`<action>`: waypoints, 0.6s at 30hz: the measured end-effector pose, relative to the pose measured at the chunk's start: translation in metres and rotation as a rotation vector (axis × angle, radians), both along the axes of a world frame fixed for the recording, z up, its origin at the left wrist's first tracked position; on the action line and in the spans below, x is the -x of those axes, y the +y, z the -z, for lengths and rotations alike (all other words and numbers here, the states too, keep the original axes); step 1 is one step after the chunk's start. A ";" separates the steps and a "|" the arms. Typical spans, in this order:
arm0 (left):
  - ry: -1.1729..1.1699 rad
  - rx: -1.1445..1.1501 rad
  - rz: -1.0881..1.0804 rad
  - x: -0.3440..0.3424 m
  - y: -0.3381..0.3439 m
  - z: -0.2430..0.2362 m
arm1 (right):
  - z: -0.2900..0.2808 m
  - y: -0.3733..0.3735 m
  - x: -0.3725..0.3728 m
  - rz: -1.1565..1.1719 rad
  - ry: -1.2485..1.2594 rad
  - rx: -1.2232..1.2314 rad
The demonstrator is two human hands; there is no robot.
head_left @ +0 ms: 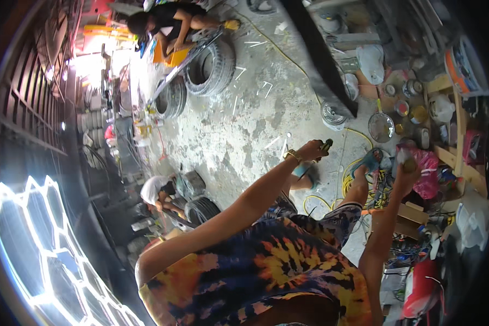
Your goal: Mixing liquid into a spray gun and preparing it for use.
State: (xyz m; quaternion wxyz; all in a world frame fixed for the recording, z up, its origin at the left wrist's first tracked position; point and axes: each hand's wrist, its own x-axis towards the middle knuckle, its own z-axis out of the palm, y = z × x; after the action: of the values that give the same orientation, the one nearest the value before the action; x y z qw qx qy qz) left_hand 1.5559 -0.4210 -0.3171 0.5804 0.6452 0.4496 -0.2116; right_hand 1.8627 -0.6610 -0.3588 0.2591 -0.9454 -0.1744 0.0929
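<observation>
My left hand (309, 151) is stretched out over the concrete floor, its fingers closed round a short, dark olive object (326, 145). Only its ends show past the fingers, so its kind is unclear. On the right, my right hand (407, 178) is closed on a blurred, roundish, pale-brown object (406, 159), too smeared to name. Behind that hand lies a bright pink plastic bag (426, 168). A shallow round pan (381, 127) rests on the floor between and beyond my two hands.
A dark bar (320, 60) slants down from the top, close to the camera. Yellow hose (346, 187) coils near my feet. Cans and jars (418, 114) stand at right. One person (174, 22) sits beside tires (211, 68); another (156, 191) is at lower left.
</observation>
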 end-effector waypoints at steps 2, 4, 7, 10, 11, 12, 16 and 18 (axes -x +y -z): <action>-0.035 0.030 -0.057 0.060 0.002 -0.026 | -0.013 -0.042 0.042 -0.025 -0.049 0.094; -0.084 -0.069 0.038 0.143 0.002 -0.050 | -0.032 -0.073 0.101 -0.033 -0.079 0.065; -0.173 0.013 0.006 0.226 -0.006 -0.112 | -0.054 -0.196 0.161 -0.174 -0.300 0.490; -0.295 -0.319 -0.320 0.410 -0.031 -0.127 | -0.144 -0.118 0.264 -0.232 -0.070 0.351; -0.252 -0.332 -0.395 0.462 -0.030 -0.161 | -0.163 -0.102 0.292 -0.289 -0.097 0.346; -0.221 -0.466 -0.508 0.527 -0.049 -0.163 | -0.185 -0.079 0.319 -0.375 -0.119 0.330; 0.093 -0.503 -0.870 0.710 -0.106 -0.208 | -0.243 -0.012 0.405 -0.594 -0.215 0.310; 0.138 -0.588 -1.066 0.788 -0.139 -0.214 | -0.245 0.018 0.465 -0.683 -0.217 0.310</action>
State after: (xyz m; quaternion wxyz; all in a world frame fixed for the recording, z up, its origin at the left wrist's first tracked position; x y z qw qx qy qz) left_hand 0.7683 -0.5602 -0.1031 0.3734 0.4492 0.7868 0.1995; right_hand 1.3978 -0.6426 -0.1137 0.0476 -0.8653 -0.4893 0.0983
